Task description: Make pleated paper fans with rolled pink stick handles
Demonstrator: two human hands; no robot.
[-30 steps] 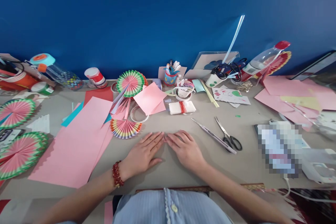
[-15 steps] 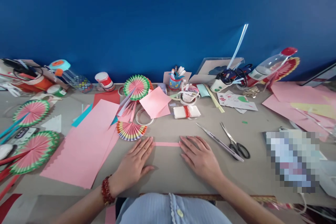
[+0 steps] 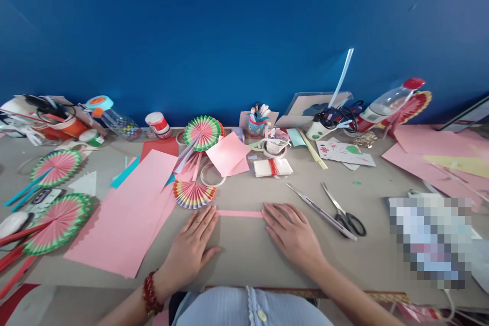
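Observation:
A narrow pink paper strip (image 3: 240, 213) lies flat across the table in front of me. My left hand (image 3: 195, 242) rests palm down on its left end, fingers stretched out and thumb apart. On the right end, my right hand (image 3: 292, 232) also lies flat with its fingers extended. The strip's two ends are hidden under my fingers. Just beyond my left fingertips sits a small half-round pleated paper fan (image 3: 194, 194). A grey craft knife or pen-like tool (image 3: 321, 211) and black-handled scissors (image 3: 346, 214) lie to the right of my right hand.
Large pink paper sheets (image 3: 126, 214) lie at left, near round pleated fans (image 3: 57, 224). Behind are a white bundle tied with red (image 3: 272, 167), a tape roll (image 3: 212, 175), a pen cup (image 3: 256, 125) and a clear bottle (image 3: 389, 104). More pink paper (image 3: 412, 163) is at right.
My left hand has slid slightly left along the strip, so more of it shows between my hands. My right hand stays nearly in place; the camera view has shifted a little.

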